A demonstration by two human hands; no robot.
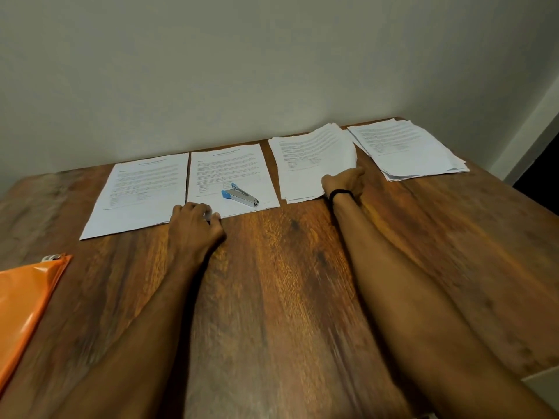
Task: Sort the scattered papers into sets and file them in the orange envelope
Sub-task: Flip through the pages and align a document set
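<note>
Wooden brown desk carries four piles of printed sheets in a row. The left hand pinches the near corner of the second white paper pile with curled fingers. A blue and silver metal stapler lies on that pile just beyond the hand. The right hand grips the near right edge of the third white paper pile, whose upper sheets bow upward. The first white paper pile lies just left of the left hand. The fanned fourth white paper pile lies right of the right hand. The glossy orange plastic envelope lies well left of the left hand. The sheets look light, limp and prone to sliding, so each pile is probably best squared and taken along one edge, thumb on top.
</note>
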